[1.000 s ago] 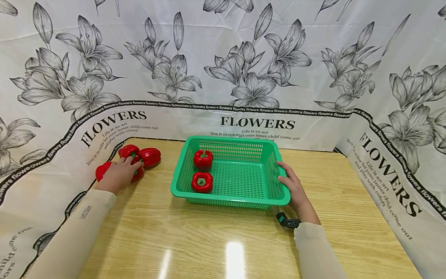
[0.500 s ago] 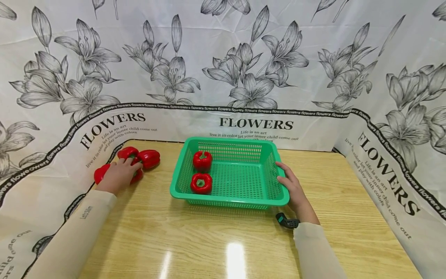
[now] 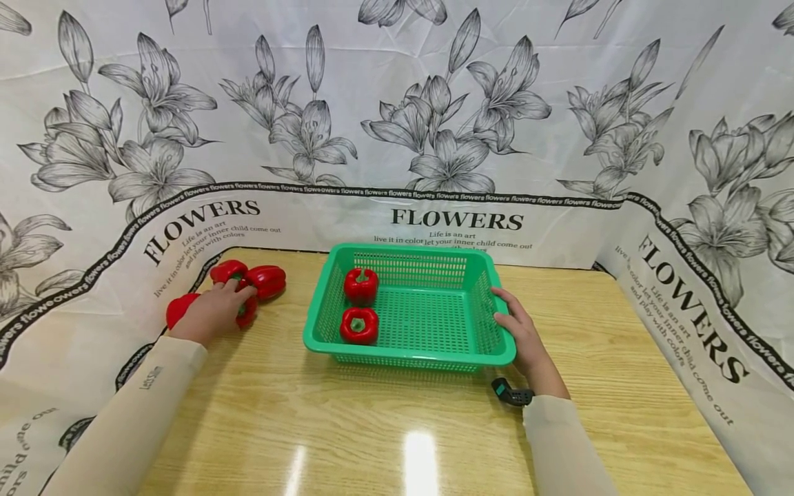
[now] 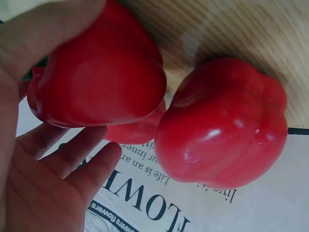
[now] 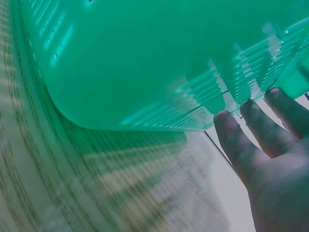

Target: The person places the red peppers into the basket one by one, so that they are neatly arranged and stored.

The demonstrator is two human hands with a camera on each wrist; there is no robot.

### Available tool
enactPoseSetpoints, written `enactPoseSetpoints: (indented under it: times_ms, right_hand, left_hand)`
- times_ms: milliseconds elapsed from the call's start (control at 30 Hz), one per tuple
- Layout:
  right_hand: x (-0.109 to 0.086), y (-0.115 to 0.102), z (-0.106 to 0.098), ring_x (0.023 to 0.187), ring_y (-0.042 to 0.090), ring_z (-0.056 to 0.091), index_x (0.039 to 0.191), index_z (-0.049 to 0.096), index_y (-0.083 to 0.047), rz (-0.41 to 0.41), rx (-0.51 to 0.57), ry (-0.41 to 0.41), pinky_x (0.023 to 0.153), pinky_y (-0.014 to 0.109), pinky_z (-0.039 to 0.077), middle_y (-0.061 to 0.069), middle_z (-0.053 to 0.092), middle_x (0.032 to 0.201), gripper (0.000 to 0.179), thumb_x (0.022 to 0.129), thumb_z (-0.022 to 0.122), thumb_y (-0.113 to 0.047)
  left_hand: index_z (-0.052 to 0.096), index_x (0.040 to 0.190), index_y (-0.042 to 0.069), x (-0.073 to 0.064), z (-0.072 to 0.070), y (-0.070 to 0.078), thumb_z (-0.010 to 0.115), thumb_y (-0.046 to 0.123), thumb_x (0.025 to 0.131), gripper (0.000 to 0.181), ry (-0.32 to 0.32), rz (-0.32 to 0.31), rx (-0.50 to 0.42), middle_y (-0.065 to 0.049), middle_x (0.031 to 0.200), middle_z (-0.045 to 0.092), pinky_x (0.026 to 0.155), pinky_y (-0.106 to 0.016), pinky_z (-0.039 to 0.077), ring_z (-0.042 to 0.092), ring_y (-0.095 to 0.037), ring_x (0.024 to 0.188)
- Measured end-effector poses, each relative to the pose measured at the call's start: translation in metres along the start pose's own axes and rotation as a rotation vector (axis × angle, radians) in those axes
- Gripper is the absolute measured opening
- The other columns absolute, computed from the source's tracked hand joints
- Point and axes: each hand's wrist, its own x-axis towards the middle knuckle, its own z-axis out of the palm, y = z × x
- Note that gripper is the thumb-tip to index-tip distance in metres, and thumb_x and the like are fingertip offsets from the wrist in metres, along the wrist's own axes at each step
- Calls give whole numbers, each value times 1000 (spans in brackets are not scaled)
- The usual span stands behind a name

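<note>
At the table's left, my left hand grips a red bell pepper, thumb on one side and fingers on the other; its green stem points toward the palm. Three more red peppers surround that hand: one behind, one to the right and one at the left, partly covered by the hand. My right hand holds the right end of a green plastic basket, thumb over the rim and other fingers along the outer wall. Inside, at the basket's left, sit two red peppers, one farther back, one nearer.
The wooden table is walled at the back and sides by a white flower-printed cloth. A black strap piece shows at my right wrist. The cloth lies close to the peppers on the left.
My left hand has turned slightly and tilted the gripped pepper, so more of its green stem shows. The right hand and the basket have stayed in place.
</note>
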Motion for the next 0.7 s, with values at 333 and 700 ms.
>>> enactPoseSetpoints:
  times_ms: [333, 700]
  right_hand:
    - [0, 0, 0, 113, 21, 49, 152, 26, -21, -2, 5, -1, 82, 31, 53, 14, 17, 157, 52, 103, 40, -27]
    - [0, -1, 1, 110, 20, 51, 152, 25, -21, -8, 9, -4, 80, 33, 54, 15, 18, 155, 52, 103, 39, -26]
  left_hand:
    - [57, 131, 14, 5, -11, 11, 82, 29, 68, 69, -120, -74, -103, -26, 126, 49, 82, -60, 51, 50, -44, 109]
    - [53, 129, 11, 11, -17, 15, 82, 39, 71, 70, -127, -48, -195, -17, 114, 52, 79, -48, 54, 59, -25, 84]
